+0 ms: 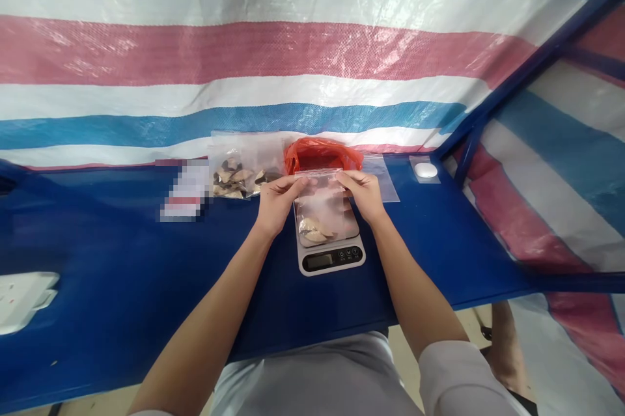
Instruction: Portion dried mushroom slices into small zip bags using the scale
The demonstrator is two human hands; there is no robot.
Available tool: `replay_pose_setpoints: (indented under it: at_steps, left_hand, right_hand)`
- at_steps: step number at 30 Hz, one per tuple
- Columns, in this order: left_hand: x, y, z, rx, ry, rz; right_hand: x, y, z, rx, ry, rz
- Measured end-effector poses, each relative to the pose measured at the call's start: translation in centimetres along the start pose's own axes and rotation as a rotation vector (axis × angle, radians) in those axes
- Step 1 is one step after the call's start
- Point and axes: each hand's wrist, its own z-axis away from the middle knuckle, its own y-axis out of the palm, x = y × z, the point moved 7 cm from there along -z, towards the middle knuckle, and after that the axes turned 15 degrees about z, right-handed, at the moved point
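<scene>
Between my hands is a clear zip bag (319, 204) with several pale, dried slices (315, 231) at its bottom. My left hand (278, 198) pinches the bag's top left corner, and my right hand (364, 193) pinches the top right corner. The bag hangs over the plate of a white kitchen scale (333, 261), which has a dark display and buttons at its front. Whether the bag rests on the plate, I cannot tell. Just behind the hands lies an open red plastic bag (325, 150); its contents are hidden.
Left of the red bag stand filled clear bags (232, 176) of brown and pale slices. A blurred card (188, 188) lies beside them. To the right are a flat clear bag (385, 178) and a white rounded object (426, 170). A white power strip (24, 302) sits at the blue table's (146, 299) left.
</scene>
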Motion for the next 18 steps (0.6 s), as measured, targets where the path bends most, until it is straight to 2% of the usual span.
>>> replay_pose_setpoints:
  at_steps: [6, 12, 18]
  left_hand:
    - [0.8, -1.1, -0.2, -0.057, -0.031, 0.062]
    - [1.2, -2.4, -0.4, -0.130, -0.009, 0.065]
    - [1.3, -2.5, -0.4, -0.122, -0.006, 0.085]
  right_hand:
    - [-0.8, 0.4, 0.4, 0.046, 0.088, 0.045]
    - [-0.4, 0.1, 0.6, -0.006, 0.020, 0.041]
    - [0.4, 0.0, 0.7, -0.038, -0.081, 0.009]
